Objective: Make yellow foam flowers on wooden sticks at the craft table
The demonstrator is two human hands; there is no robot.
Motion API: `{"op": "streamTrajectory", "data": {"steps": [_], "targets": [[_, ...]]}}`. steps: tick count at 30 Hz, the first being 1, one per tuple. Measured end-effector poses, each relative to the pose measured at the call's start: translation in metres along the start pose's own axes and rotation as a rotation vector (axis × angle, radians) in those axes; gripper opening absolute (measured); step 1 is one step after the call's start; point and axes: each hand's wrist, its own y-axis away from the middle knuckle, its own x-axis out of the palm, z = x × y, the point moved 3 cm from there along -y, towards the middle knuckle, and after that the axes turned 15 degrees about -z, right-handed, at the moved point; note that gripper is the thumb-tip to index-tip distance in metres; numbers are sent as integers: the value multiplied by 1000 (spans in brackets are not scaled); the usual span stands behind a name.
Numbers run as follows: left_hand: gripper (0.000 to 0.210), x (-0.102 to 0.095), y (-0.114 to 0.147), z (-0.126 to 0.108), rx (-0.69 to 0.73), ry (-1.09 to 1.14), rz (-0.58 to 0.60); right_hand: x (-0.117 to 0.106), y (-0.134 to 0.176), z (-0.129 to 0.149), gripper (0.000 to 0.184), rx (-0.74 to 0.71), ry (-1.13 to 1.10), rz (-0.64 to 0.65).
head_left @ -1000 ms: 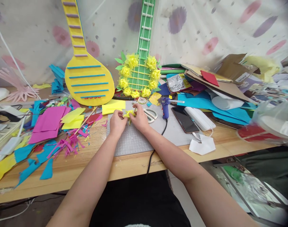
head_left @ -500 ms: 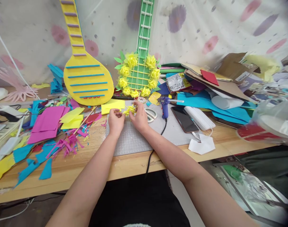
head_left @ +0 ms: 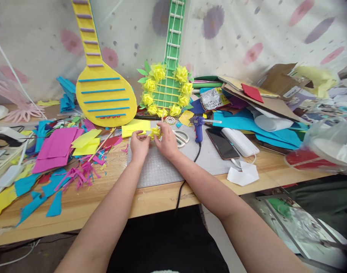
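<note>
Hands (head_left: 139,143) (head_left: 167,141) both pinching yellow paper flower (head_left: 155,132), its thin stick upright, tip away.

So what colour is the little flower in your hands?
Yellow: the paper flower between the left hand and right hand, head view.

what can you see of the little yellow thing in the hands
The yellow piece is a small, crumpled, fringed bit of what looks like foam or felt, like the yellow flowers behind. It is held just above the grey mat, pinched between the left hand and right hand. A thin stick rises from it.
</note>
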Motion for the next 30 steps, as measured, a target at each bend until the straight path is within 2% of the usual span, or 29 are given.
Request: {"op": "streamTrajectory", "data": {"steps": [4, 9, 14, 23, 30], "targets": [[32, -1, -1, -2, 51, -3, -10, 0, 0, 0, 40, 7, -15, -2], [33, -5, 7, -11, 188, -122, -17, 1, 1, -3, 41, 22, 12, 18], [29, -7, 15, -17, 290, -171, -14, 0, -1, -4, 40, 25, 13, -18], [29, -3, 14, -11, 233, -59, -44, 0, -2, -4, 37, 9, 22, -52], [30, -1, 9, -4, 101, 65, -56, 0, -3, -5, 38, 20, 18, -28]]}}
